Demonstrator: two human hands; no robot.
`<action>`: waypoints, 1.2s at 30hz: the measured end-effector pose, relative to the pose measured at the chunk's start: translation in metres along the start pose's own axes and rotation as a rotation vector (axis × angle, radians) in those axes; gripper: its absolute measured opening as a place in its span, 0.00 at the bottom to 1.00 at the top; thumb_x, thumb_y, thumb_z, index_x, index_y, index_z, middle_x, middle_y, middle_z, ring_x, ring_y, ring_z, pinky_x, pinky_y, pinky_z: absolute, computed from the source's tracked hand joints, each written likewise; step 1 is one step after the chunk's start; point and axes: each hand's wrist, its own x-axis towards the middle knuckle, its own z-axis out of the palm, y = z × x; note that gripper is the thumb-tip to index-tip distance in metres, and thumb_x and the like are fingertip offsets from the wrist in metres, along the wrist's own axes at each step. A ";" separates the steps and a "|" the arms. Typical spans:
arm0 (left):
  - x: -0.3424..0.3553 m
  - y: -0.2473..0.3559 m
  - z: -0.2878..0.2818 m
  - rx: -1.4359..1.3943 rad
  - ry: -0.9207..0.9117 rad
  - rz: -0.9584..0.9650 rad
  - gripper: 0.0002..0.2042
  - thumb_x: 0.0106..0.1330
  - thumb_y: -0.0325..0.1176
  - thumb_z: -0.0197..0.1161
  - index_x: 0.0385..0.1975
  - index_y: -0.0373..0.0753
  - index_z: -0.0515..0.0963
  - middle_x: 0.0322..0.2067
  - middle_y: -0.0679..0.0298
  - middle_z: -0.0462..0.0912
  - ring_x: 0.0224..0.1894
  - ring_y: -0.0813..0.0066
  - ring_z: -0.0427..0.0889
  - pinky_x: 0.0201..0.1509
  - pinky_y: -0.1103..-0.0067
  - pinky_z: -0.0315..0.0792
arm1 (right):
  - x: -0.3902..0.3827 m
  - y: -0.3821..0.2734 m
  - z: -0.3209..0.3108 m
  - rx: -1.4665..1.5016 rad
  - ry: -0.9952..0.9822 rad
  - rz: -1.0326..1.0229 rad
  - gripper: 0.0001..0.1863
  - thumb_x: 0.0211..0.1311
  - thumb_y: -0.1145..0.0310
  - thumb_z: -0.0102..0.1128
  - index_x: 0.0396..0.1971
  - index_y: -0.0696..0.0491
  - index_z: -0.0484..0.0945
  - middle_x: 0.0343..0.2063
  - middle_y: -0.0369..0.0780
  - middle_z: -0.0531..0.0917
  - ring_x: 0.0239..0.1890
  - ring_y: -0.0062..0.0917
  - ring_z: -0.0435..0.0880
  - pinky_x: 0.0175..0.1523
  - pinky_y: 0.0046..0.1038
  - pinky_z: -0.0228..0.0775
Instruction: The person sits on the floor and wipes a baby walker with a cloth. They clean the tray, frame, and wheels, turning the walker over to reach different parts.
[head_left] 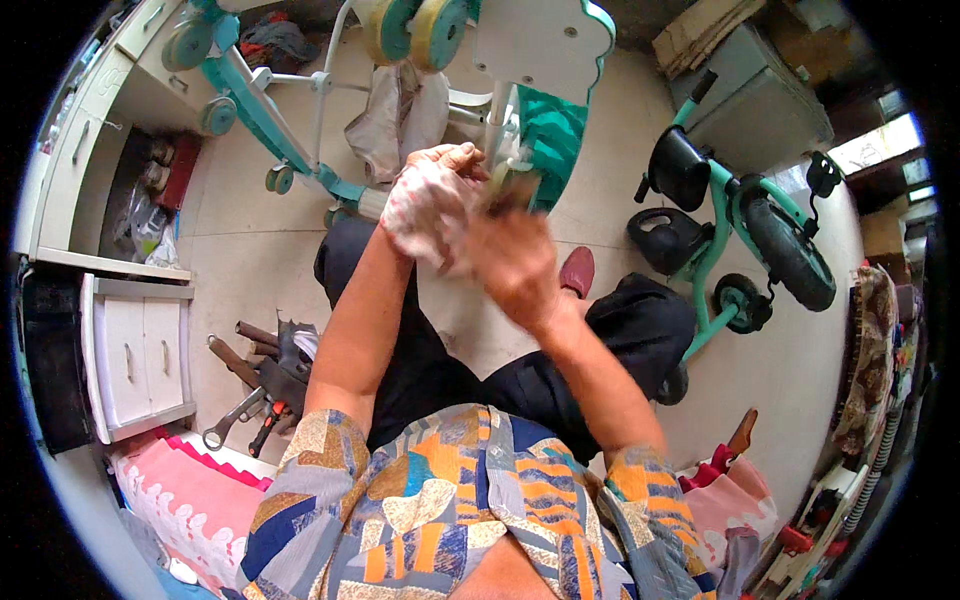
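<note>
My left hand [445, 158] is closed around a white cloth with red spots [425, 212], which bunches over the hand and hangs toward the right one. Close beside it, my right hand [515, 258] is smeared by motion, so its fingers and anything in them do not show clearly. Both hands are in front of a white and turquoise wheeled frame [262, 110]. A white panel [540, 45] with a scalloped turquoise edge rises just beyond them, with green fabric [552, 130] below it. Yellowish wheels [438, 32] stick up at the top.
A green child's tricycle [715, 230] with black wheels stands at the right. Several tools, among them a wrench [235, 418], lie on the floor at the left beside a small white cabinet [140, 355]. A grey box [750, 95] is at the back right.
</note>
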 end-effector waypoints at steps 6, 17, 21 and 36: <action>-0.013 0.009 0.009 0.267 0.141 0.094 0.14 0.67 0.40 0.58 0.41 0.34 0.79 0.31 0.61 0.84 0.28 0.76 0.82 0.34 0.78 0.78 | -0.078 -0.011 -0.013 0.239 -0.222 0.288 0.17 0.34 0.71 0.70 0.31 0.53 0.79 0.31 0.41 0.81 0.37 0.38 0.79 0.46 0.38 0.71; -0.013 0.002 0.015 0.355 0.061 0.089 0.12 0.66 0.40 0.60 0.38 0.37 0.81 0.27 0.66 0.82 0.25 0.81 0.79 0.30 0.82 0.73 | 0.035 0.029 -0.029 0.211 0.424 0.311 0.14 0.44 0.81 0.59 0.36 0.57 0.78 0.37 0.45 0.81 0.41 0.40 0.79 0.48 0.35 0.71; -0.002 -0.011 0.004 0.419 0.024 0.055 0.12 0.66 0.41 0.60 0.36 0.38 0.81 0.26 0.69 0.81 0.25 0.84 0.77 0.28 0.84 0.70 | -0.008 0.015 0.001 0.051 0.235 0.117 0.13 0.40 0.78 0.60 0.31 0.56 0.78 0.34 0.44 0.81 0.39 0.39 0.78 0.45 0.38 0.71; -0.033 0.009 0.040 0.570 0.026 0.368 0.08 0.59 0.28 0.66 0.33 0.36 0.73 0.26 0.68 0.76 0.28 0.82 0.76 0.32 0.83 0.71 | -0.049 0.039 0.027 1.194 0.870 1.327 0.09 0.55 0.83 0.58 0.36 0.57 0.79 0.34 0.37 0.82 0.33 0.20 0.81 0.35 0.20 0.73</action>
